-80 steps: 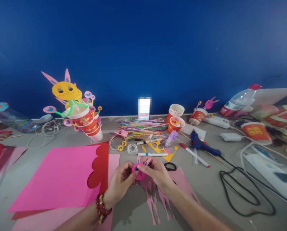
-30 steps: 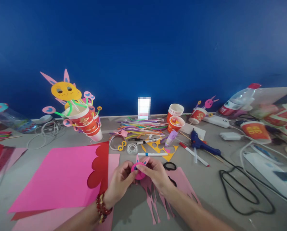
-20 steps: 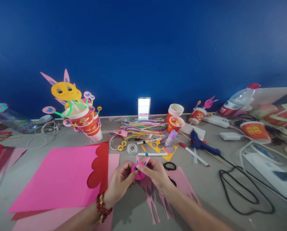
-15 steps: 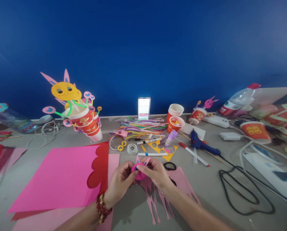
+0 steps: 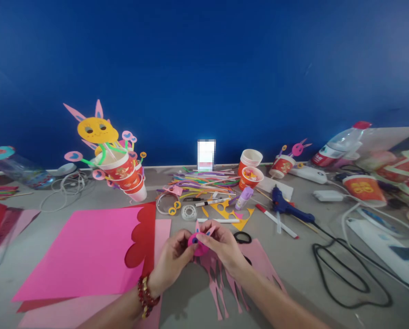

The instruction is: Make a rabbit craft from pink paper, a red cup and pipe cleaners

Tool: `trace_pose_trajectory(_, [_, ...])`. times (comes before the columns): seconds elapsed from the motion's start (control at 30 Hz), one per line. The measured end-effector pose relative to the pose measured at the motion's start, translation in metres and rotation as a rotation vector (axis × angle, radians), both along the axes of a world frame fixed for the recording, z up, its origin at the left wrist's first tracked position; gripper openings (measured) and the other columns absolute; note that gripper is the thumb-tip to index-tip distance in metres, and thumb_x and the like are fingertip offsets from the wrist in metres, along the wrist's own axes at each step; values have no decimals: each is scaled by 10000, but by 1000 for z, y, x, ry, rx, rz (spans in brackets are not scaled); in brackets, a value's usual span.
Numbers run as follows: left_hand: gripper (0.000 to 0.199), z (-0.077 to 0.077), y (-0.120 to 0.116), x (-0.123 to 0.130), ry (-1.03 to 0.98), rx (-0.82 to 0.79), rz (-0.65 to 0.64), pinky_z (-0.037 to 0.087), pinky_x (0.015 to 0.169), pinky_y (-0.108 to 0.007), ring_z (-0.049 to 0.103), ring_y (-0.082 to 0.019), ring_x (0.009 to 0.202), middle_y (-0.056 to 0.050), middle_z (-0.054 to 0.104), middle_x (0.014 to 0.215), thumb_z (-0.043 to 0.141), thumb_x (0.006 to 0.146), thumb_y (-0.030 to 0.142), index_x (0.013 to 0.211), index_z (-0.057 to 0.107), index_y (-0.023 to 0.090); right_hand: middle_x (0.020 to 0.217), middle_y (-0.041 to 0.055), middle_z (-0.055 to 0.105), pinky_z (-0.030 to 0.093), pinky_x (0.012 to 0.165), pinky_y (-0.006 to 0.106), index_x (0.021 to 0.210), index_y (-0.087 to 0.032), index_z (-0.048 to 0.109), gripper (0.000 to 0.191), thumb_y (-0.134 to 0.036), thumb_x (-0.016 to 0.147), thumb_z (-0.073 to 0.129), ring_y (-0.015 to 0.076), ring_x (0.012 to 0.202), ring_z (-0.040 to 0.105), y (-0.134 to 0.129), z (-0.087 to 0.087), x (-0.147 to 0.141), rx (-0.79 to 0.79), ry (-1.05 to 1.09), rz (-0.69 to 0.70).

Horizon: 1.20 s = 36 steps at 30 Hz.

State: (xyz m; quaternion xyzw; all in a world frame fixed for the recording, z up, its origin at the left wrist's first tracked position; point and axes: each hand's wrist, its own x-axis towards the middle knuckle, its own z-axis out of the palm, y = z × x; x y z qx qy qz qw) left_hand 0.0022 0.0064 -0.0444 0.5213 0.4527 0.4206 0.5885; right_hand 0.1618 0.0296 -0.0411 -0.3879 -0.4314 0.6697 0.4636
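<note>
A small round pink paper rabbit face (image 5: 200, 249) with two pointed light-pink ears is held between both hands, above the table. My left hand (image 5: 173, 258) pinches its left side, the thumb near a dark eye spot. My right hand (image 5: 223, 246) grips the right side, thumb on the front near the ear bases. Part of the face is hidden by the thumbs. Under the hands lies a cut-up light-pink sheet (image 5: 214, 274) with long thin strips. Black-handled scissors (image 5: 243, 237) show partly behind my right hand.
Bright pink paper (image 5: 84, 251) over red sheets lies at left. A stack of decorated paper cups (image 5: 115, 167) with a yellow rabbit face stands behind it. A blue glue gun (image 5: 288, 205) with a looping black cord lies right. Pipe cleaners (image 5: 204, 180), markers and a tape roll (image 5: 189, 212) lie ahead.
The left thumb has shifted slightly on the rabbit face, so a dark eye spot shows more clearly. The view has moved a little. Both hands keep their hold.
</note>
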Motion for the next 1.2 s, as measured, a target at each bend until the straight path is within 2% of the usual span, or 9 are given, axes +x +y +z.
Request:
trace_pose_trajectory(0.3, [263, 1, -1, 1, 48, 22, -5, 392, 541, -196, 495, -100, 563, 23, 543, 640, 627, 862, 395, 762, 540, 167, 656, -31, 542, 346, 563, 219, 729, -175, 617, 258, -379, 726, 776, 101, 575, 440, 1, 4, 1, 38, -11, 7])
trace_pose_trajectory(1.2, [228, -2, -2, 1, 77, 52, -7, 389, 552, -194, 473, -101, 585, 24, 527, 661, 613, 870, 354, 763, 542, 166, 635, -41, 515, 356, 538, 217, 703, -180, 600, 267, -391, 728, 762, 100, 554, 428, 0, 11, 0, 57, -8, 37])
